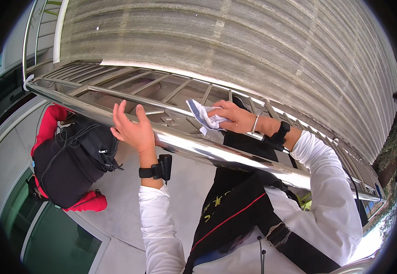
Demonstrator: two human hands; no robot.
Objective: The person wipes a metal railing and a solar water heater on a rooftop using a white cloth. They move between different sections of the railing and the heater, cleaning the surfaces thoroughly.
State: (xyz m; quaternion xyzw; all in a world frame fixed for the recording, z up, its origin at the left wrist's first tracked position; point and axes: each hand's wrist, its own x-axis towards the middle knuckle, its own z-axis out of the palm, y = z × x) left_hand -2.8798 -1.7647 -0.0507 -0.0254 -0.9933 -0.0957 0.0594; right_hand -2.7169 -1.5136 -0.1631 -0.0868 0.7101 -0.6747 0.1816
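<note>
A thick polished metal handrail [191, 142] runs across in front of me, with a thinner lower rail [123, 95] and metal bars [179, 89] on its far side. My right hand [234, 116] reaches over the handrail and grips a white cloth [205, 114] with a blue-grey border. The bunched cloth lies against the thinner rail. My left hand [133, 126] is raised at the handrail with its fingers spread and nothing in it. Whether its palm touches the metal is hard to tell. Both wrists wear black straps with small devices.
Corrugated roofing sheets [219, 37] slope beyond the railing. To the left, a person in red sleeves with a black backpack [71, 161] and loose cables bends close to the handrail. Green-tinted glass doors [61, 239] stand behind that person. A black apron [232, 202] hangs on my front.
</note>
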